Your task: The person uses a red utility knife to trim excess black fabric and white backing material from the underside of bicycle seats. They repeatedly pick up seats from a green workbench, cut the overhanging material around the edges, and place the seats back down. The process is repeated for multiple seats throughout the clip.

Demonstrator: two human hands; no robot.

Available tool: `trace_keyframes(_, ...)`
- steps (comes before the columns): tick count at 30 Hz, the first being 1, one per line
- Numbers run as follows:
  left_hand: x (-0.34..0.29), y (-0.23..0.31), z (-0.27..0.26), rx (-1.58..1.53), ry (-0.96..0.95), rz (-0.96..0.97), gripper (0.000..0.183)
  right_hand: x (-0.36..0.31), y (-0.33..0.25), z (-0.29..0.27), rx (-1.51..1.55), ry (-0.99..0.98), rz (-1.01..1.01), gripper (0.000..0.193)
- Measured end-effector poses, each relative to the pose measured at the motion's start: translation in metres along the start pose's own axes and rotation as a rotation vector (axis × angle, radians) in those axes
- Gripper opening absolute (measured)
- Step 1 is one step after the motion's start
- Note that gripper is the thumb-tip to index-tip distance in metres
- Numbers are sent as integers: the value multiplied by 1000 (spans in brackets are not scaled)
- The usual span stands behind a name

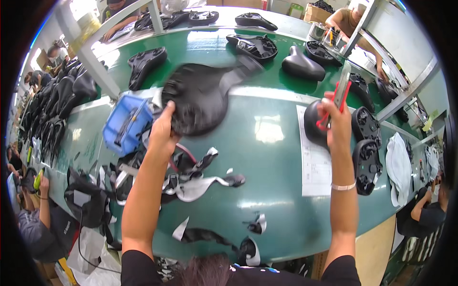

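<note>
My left hand grips the wide end of a black bicycle saddle, lifted above the green table and smeared by motion. Its narrow nose points to the upper right. My right hand is closed around red-handled scissors, blades upward, beside another black saddle lying on a printed paper sheet. Below my left forearm and near the table's front edge lie black and white trimmed scraps.
A blue plastic bin stands left of the held saddle. More saddles lie on the green bench beyond a pale rail, others at right. Saddles are heaped far left. Grey metal posts rise from the bench. Other people work around.
</note>
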State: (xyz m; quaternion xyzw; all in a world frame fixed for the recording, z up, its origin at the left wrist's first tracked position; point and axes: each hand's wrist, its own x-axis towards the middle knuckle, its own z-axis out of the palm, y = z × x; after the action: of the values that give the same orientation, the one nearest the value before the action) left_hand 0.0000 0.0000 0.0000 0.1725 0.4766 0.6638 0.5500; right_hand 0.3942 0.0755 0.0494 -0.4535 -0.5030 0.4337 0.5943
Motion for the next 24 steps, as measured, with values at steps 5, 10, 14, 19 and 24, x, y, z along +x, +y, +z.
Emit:
trace_keyframes(5,107,-34,93,221,15,118,54,168,68,-10,181,107,318,49)
trace_keyframes(10,204,-57,182,863,-133,286,65,239,115,10,125,210,340,51)
trace_keyframes(14,257,-63,217,1020,-59,359,57,256,76,-51,34,102,190,30)
trace_keyframes(19,306,-48,172,1073,-4,444,39,117,-19,-110,-21,109,105,42)
trace_keyframes(24,178,-28,170,855,-269,222,28,-50,-73,-104,-152,224,376,48)
